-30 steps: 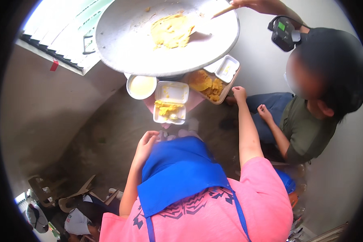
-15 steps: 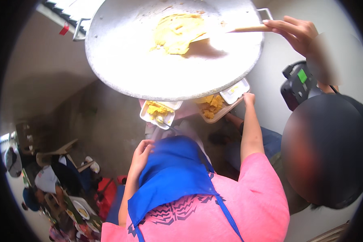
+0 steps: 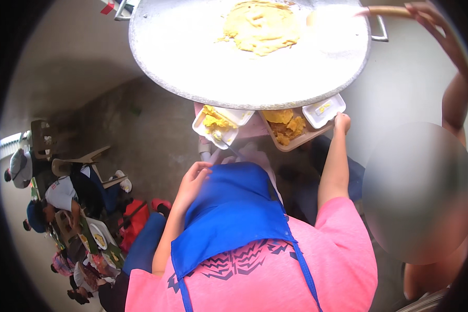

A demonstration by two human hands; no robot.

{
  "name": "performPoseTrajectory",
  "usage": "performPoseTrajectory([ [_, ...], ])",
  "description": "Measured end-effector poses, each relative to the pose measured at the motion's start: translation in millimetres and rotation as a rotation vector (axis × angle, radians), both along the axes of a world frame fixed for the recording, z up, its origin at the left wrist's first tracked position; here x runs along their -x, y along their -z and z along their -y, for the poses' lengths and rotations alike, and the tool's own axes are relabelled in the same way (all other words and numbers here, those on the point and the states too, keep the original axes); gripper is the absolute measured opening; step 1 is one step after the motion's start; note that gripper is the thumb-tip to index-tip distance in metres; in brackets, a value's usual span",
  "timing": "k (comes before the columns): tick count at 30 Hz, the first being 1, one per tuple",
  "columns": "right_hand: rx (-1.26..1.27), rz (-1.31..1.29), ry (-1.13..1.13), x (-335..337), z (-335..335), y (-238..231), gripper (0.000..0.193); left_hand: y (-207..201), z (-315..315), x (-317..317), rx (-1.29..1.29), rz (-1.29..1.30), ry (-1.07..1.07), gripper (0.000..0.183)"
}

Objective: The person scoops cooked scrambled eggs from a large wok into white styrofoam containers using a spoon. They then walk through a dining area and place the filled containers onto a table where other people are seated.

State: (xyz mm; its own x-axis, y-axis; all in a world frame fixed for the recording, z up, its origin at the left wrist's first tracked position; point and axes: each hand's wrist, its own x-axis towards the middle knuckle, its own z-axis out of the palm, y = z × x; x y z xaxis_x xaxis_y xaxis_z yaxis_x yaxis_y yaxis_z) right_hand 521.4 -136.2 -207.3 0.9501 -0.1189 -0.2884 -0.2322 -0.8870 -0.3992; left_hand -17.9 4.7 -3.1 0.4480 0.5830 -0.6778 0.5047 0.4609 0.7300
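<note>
My right hand [image 3: 342,122] is closed at the right corner of a tan tray [image 3: 291,148], beside a small white foam container [image 3: 326,110] resting in it. Chunks of yellow-orange cooked food [image 3: 286,129] fill the tray's left part. My left hand [image 3: 193,179] hovers by the blue apron [image 3: 229,213], its fingers loosely apart and holding nothing. Just ahead of it an open white foam box [image 3: 239,117] carries yellow food [image 3: 216,120] and a spoon [image 3: 224,140]. Beyond stands a wide metal wok [image 3: 192,83] with a flat yellow mass [image 3: 260,28] in it.
At the right a co-worker's hand [image 3: 434,18] holds a wooden-handled utensil [image 3: 390,11] over the wok. That co-worker stands close to my right arm. Several people sit around a table at the lower left, near plastic chairs [image 3: 80,164] and a red bag [image 3: 135,221].
The co-worker's utensil has lifted from the yellow mass and moved right. The wok and containers sit farther up and right in view as my view shifts. My hands keep their poses.
</note>
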Motion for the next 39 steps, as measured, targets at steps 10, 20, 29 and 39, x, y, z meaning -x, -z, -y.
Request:
performPoseTrajectory([
  [10, -0.241, 0.558, -0.379, 129.6, 52.6, -141.5, 0.014, -47.5, -7.3, -77.8, -0.345, 0.18, 0.426, 0.023],
  [20, -0.329, 0.339, -0.755, 211.2, 80.8, -225.5, 0.017, -30.6, -16.4, -215.7, -1.59, 0.41, 0.935, 0.028],
  [29, -0.005, 0.421, -0.75, 239.3, 101.9, -239.9, 0.019, -3.8, -11.2, -224.6, -0.905, 0.384, 1.262, 0.019],
  [39, -0.406, -0.149, -1.075, 235.7, 46.1, -295.7, 0.026, -59.6, 0.6, -204.2, -0.838, 0.465, 1.233, 0.017],
])
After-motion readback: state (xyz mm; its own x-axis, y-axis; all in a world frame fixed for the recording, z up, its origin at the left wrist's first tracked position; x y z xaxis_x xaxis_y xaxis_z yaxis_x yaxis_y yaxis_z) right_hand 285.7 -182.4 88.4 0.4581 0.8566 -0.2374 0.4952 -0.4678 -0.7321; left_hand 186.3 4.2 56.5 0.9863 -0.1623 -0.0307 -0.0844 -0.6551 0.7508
